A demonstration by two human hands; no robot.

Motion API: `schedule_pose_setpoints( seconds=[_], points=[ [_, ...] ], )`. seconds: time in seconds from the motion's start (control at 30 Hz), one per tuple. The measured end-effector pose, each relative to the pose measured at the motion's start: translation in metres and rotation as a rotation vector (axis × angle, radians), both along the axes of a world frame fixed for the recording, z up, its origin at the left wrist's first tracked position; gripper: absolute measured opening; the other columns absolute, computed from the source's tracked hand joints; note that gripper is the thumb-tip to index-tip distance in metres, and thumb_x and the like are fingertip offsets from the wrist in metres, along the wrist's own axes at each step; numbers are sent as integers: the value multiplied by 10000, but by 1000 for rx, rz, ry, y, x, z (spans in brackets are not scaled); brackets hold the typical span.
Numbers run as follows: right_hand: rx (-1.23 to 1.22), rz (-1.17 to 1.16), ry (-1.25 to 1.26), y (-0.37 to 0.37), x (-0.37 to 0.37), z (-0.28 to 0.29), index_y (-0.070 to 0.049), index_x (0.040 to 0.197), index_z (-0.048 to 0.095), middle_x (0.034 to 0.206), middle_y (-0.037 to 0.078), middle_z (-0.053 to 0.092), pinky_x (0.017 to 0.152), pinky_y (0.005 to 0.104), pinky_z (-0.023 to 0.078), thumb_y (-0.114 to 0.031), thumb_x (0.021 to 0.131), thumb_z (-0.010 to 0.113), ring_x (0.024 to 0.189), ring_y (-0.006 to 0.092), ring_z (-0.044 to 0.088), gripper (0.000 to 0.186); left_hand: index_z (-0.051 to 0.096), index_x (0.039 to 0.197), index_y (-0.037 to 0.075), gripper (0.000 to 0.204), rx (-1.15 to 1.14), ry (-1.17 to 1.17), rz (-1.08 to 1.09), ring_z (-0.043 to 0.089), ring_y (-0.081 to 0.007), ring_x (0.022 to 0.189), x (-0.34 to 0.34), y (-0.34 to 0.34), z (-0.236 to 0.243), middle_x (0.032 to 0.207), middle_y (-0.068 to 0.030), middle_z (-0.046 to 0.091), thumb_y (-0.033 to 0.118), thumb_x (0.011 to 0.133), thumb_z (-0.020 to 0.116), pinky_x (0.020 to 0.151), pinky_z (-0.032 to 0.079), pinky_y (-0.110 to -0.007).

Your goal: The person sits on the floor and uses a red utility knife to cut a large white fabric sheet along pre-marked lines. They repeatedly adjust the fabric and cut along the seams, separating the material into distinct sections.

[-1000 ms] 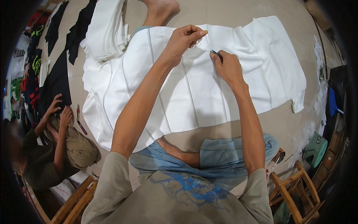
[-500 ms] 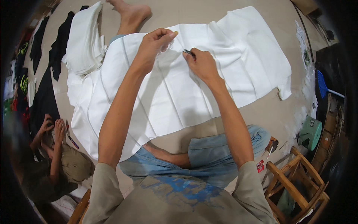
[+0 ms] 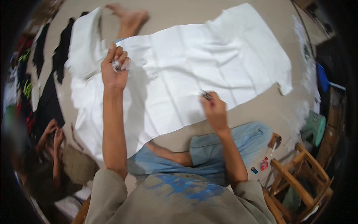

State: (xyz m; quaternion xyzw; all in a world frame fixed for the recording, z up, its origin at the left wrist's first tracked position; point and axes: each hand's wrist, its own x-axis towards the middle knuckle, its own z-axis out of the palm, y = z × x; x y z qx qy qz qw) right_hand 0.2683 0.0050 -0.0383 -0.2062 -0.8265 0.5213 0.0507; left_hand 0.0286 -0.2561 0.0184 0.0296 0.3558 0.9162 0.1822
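White cloth with long seam lines lies spread over the floor and across my leg. My left hand is raised above its left part, fingers curled around a tangle of white threads. Loose thread ends trail off to the right of that hand. Over the cloth's near edge, my right hand grips small dark thread snips, their tips pointing up and left, away from the fabric. Motion blurs the snips, so I cannot tell whether the blades are apart.
Folded white cloth is stacked at the far left, beside black fabric pieces. Another person's hands work at the lower left. On the right are a wooden stool, a green plastic stool and a small red packet.
My hands have moved apart. The left, with the threads, went left and its palm turned upward; the right, with the snips, came nearer and slightly right, off the seam.
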Motion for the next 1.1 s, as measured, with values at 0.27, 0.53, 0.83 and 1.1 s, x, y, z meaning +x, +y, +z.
schedule_pose_setpoints(
  seconds=[0.27,0.53,0.83,1.1],
  points=[
    [-228,29,-146,-33,92,22,23,1046,666,735,-61,536,577,224,370,-233,997,694,665,36,424,262,607,1131,81,246,-1148,430,153,501,-112,643,104,-110,57,859,6,547,217,961,722,573,401,-266],
    [-183,217,-171,-86,49,26,32,1026,671,687,-29,517,568,244,368,-250,985,702,644,47,422,287,566,1183,28,476,-1784,923,-537,700,-416,903,163,-77,-26,1132,-203,634,212,820,811,756,565,-494],
    [164,140,190,-54,-65,-28,6,1106,666,722,104,656,611,340,465,-261,999,668,614,191,556,288,561,1098,49,346,-1892,733,-695,703,-390,880,172,-87,-46,903,-168,723,309,922,707,739,533,-502],
    [335,-310,228,76,-90,-54,-2,1097,719,772,125,688,702,353,507,-310,982,665,698,198,612,333,644,1079,73,221,-1488,816,-399,683,-388,886,103,-4,-96,934,-161,718,265,990,583,775,530,-477]
  ],
)
